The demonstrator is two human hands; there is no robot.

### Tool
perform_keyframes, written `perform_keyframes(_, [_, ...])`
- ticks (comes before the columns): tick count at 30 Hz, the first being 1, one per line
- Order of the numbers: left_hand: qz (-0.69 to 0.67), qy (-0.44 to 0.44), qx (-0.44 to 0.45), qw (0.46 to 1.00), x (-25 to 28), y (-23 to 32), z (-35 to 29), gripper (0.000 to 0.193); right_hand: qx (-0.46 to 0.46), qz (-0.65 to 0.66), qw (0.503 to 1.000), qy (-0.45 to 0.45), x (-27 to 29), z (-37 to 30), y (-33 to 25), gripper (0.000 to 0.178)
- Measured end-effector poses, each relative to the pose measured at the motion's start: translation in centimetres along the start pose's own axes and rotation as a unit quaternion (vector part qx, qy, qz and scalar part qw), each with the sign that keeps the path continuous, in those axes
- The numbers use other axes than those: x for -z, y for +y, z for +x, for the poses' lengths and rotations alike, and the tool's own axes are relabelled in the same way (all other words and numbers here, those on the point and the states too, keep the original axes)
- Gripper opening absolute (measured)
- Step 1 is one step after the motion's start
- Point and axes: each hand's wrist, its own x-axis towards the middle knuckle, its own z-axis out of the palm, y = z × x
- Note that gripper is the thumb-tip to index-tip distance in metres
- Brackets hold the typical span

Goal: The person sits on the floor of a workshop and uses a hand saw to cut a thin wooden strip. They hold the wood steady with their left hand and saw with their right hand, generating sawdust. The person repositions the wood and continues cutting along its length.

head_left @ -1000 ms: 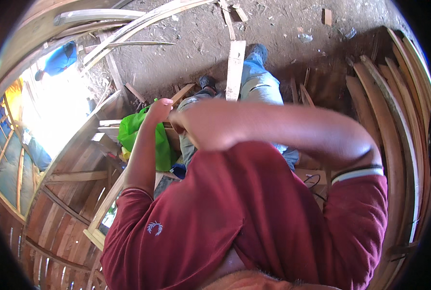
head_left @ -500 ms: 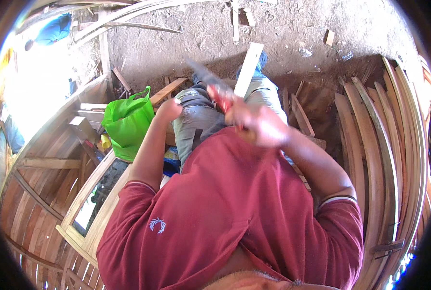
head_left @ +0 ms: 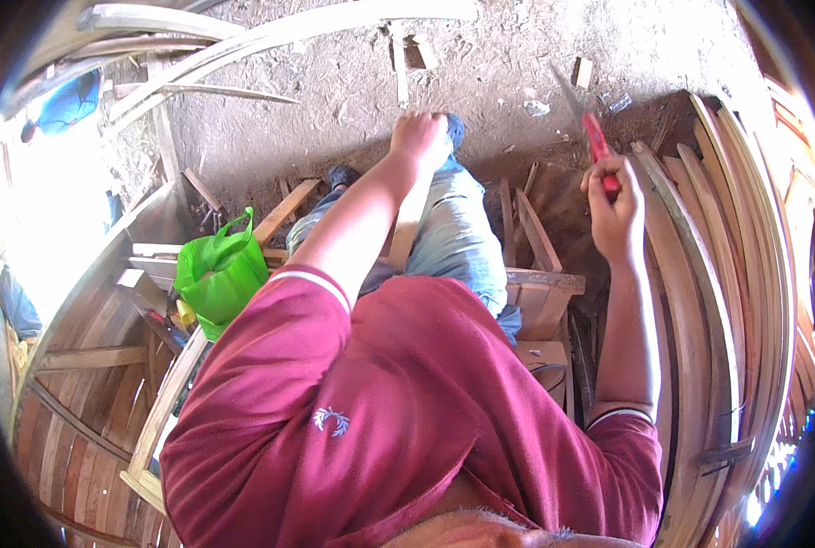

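My right hand (head_left: 616,203) is raised on the right, its fingers wrapped round the red handle of a hand saw (head_left: 594,137). The thin blade points up and away, apart from any wood. Stretched far forward, my left hand (head_left: 421,137) is closed at the far end of a pale wooden board (head_left: 410,219), close to my foot. Its fingertips are partly hidden. The board runs along my thigh in worn jeans (head_left: 458,228), its near end down between my legs.
A bright green bag (head_left: 220,279) stands on my left, beside a pale wooden frame (head_left: 165,402). Long curved planks (head_left: 700,274) stand along the right. A wooden box-like piece (head_left: 545,297) is by my right leg. Curved timbers (head_left: 280,36) and wood scraps (head_left: 583,73) lie on the dirt floor ahead.
My right hand has swung the saw from over my lap out to the right. My left hand has moved from beside my knee forward to the board's far end.
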Motion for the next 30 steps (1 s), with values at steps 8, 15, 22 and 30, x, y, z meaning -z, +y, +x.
perform_keyframes(8, [0.029,-0.168,0.028,0.985,-3.3,-0.9,-10.4,0.042,-0.15,0.029,0.986,-0.072,1.2,-2.0,5.2,0.008])
perform_keyframes(15, [-0.011,-0.183,0.134,0.974,3.6,-4.5,-13.7,0.049,-0.06,-0.102,0.973,-0.197,1.9,1.7,0.9,0.017])
perform_keyframes(22, [-0.322,0.179,0.099,0.924,23.2,-7.7,-16.9,0.045,-0.049,-0.175,0.969,-0.17,4.8,3.9,-1.9,0.018])
perform_keyframes(30, [-0.295,0.279,0.2,0.892,12.1,-13.2,-18.5,0.084,-0.118,-0.198,0.971,-0.061,8.9,4.0,-3.1,0.018])
